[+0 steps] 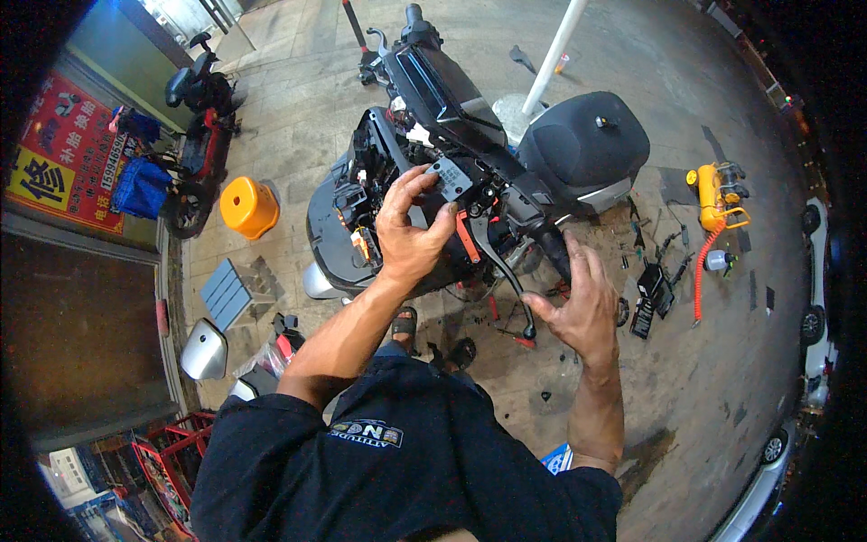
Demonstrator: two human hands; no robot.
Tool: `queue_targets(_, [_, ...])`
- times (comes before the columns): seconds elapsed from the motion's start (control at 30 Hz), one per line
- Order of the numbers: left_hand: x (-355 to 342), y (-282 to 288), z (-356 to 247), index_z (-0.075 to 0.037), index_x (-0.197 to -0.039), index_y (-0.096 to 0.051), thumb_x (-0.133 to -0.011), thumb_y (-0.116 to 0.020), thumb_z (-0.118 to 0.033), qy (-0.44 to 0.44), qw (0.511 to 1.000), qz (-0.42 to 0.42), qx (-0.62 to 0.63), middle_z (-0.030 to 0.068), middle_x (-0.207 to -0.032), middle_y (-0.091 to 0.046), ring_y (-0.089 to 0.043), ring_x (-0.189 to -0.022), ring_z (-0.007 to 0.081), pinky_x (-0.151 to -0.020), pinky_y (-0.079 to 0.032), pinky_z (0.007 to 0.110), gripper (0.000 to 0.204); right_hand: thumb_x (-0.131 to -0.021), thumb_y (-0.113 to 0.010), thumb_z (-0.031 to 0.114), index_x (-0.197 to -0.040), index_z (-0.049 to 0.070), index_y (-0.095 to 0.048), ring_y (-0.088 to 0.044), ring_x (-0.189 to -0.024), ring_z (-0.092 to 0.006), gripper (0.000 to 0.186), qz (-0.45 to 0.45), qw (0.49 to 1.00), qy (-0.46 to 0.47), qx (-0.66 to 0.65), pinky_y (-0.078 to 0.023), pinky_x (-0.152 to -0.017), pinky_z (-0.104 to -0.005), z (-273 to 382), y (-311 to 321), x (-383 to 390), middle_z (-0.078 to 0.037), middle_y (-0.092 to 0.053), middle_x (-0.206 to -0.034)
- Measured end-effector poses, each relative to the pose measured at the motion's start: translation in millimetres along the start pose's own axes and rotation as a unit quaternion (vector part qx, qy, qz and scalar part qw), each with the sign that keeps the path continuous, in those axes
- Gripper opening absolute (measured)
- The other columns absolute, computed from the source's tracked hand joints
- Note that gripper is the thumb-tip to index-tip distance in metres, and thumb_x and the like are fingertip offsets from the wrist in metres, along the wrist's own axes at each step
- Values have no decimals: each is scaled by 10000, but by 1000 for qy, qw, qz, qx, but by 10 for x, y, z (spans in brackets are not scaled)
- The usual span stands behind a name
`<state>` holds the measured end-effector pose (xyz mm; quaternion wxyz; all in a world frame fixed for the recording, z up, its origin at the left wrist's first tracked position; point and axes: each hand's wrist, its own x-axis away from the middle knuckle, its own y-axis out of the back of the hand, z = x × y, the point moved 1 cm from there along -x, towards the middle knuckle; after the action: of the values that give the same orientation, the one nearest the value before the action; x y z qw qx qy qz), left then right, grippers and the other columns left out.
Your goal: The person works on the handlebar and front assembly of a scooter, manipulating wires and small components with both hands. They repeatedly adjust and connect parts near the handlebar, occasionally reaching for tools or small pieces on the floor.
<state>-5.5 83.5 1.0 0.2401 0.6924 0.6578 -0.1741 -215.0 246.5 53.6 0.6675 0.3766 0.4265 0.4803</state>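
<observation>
My left hand [414,239] has its fingers and thumb closed about the sides of a small grey rectangular cover [456,179] with marks on its top. It looks like a brake reservoir lid; whether it is fixed to the handlebar cannot be told. My right hand [582,312] is open, thumb and fingers apart, at the outer end of a black handlebar grip [553,253]. Between the hands a brake lever [508,271] curves toward me. Beside the cover lies a red-orange strip [468,237]. The scooter's dark display housing [450,95] rises beyond, its body panels partly off.
A black top box [587,140] stands behind the scooter near a white pole [553,59]. On the right are a yellow air compressor [712,199], its red coiled hose [700,280] and an open tool case [652,296]. Leftward stand an orange stool [250,208] and a blue-grey stool [228,294].
</observation>
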Motion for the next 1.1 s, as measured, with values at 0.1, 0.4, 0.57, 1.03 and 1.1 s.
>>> queue_targets(0.1, [19,63,46,-20,-1150,-677,-747,-771,-54,35,999,-13,40,137,-1232,-652,-652,-1022,209,-871,-528,327,415,-731,-805,530,-1429,18,-472,-531,-1195,-413,927,-47,998,28,8,-449,-999,-484,18,52,-50,-224,-537,-1322])
queue_targets(0.4, [-268,357,-244,-23,-1119,-676,-693,-779,-101,-83,995,37,-47,164,-1217,-661,-647,-1108,299,-958,-508,389,445,-756,-808,204,-1274,47,-612,-583,-1153,-389,575,-73,988,86,-105,-470,-999,-450,354,183,-370,-180,-608,-1258])
queue_targets(0.57, [-796,543,-263,-14,-1089,-687,-716,-771,-106,-20,998,47,38,136,-1177,-677,-654,-986,228,-897,-512,337,393,-752,-818,227,-1277,59,-612,-602,-1134,-383,588,-93,985,89,-114,-502,-963,-427,470,224,-349,-190,-607,-1244])
queue_targets(1.03, [1409,1601,441,8,-1180,-610,-904,-638,-124,592,720,169,320,134,-1035,-713,-656,-840,127,-765,-535,259,308,-790,-778,95,-1212,15,-634,-674,-914,-310,453,184,907,-5,-378,-550,-805,-373,1094,-1402,365,-176,-655,-1054])
queue_targets(1.1, [1482,1523,456,-18,-1147,-617,-884,-650,-133,598,715,150,329,110,-1016,-722,-663,-802,118,-717,-526,239,288,-835,-744,43,-1245,-6,-623,-678,-917,-214,431,213,905,-6,-367,-550,-801,-314,1102,-1628,300,-141,-648,-1094])
